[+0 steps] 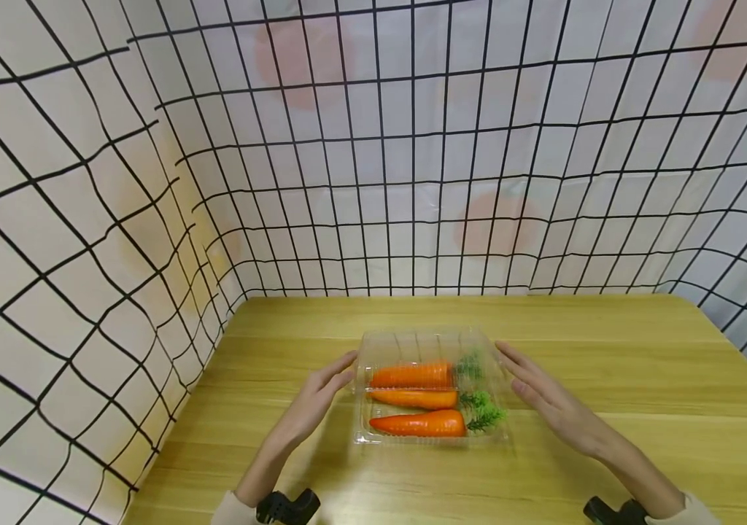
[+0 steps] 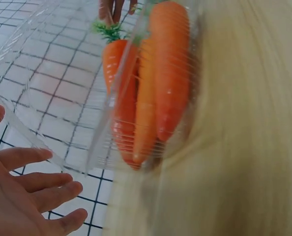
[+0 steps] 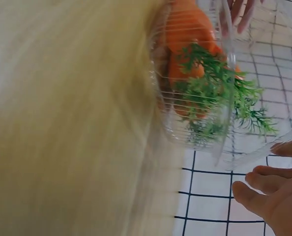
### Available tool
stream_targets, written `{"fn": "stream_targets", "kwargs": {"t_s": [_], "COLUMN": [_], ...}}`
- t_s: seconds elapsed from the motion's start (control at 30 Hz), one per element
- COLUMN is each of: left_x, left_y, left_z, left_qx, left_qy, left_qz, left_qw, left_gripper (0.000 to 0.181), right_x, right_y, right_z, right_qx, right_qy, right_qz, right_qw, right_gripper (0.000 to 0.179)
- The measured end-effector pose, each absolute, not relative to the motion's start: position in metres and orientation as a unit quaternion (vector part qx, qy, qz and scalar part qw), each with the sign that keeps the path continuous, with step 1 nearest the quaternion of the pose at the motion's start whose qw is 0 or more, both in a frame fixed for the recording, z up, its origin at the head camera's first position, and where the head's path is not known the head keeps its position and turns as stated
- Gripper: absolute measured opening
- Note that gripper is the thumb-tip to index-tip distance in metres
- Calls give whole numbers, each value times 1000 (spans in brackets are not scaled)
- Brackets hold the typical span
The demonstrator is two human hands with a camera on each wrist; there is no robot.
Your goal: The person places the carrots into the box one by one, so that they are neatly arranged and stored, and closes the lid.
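A clear plastic clamshell box sits on the table with its see-through lid raised. Inside lie a front carrot, a middle carrot and a back carrot, their green tops toward the right. The front carrot's leaves reach over the box's right rim. My left hand is at the left side, its fingers extended beside the lid's edge. On the right side, my right hand has straight, spread fingers, with fingertips right at the lid's edge.
The box rests on a wooden table. Beyond its back edge hangs a white cloth with a black grid, which also runs along the left and right sides. Dark wrist cameras are strapped to both wrists.
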State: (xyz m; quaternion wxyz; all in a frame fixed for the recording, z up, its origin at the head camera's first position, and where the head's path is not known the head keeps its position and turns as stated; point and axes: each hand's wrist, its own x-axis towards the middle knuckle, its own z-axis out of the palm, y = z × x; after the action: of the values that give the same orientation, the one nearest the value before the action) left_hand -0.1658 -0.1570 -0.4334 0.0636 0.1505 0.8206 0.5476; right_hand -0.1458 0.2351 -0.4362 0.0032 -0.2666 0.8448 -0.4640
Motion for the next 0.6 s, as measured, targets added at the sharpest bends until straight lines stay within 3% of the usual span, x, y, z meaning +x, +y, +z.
{"fn": "stream_targets", "kwargs": {"t_s": [0.6], "left_x": [-155], "left_y": [-159], "left_z": [-461], "left_qx": [175], "left_qy": [819], "left_qz": [540], "left_qw": [81], "left_gripper": [56], "right_x": [-124], "right_y": [233], "right_z": [-458], "right_qx": [-235], "right_qy": [871], "right_qz": [-431], "right_qw": [34], "right_gripper": [65]}}
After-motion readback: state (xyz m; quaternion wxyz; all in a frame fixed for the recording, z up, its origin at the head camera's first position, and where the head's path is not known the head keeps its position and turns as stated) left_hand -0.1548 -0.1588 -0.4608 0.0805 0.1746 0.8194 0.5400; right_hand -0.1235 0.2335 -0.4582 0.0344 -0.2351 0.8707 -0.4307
